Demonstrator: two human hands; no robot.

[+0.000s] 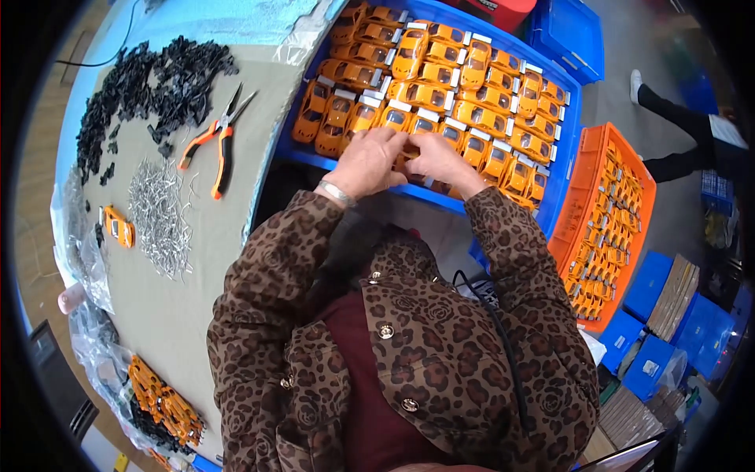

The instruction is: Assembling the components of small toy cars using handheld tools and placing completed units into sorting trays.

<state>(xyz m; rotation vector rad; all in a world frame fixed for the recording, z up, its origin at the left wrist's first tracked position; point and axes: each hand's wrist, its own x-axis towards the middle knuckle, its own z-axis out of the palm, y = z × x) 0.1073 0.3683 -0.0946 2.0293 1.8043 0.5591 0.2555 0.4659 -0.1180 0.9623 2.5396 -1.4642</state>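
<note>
My left hand (366, 162) and my right hand (440, 160) meet over the near edge of a blue tray (568, 130). Their fingers are closed together around an orange toy car (410, 151), of which only a sliver shows; the fingers hide the rest. Rows of orange toy cars (481, 119) fill the tray, many with a white piece at one end. Several cars in the near row lie right beside my fingers.
On the table (208, 259) to the left are orange-handled pliers (221, 145), a heap of black parts (134, 94), thin silvery pieces (160, 220) and a single car (118, 226). An orange crate (582, 193) of cars stands at right. Another person's legs (678, 130) show beyond.
</note>
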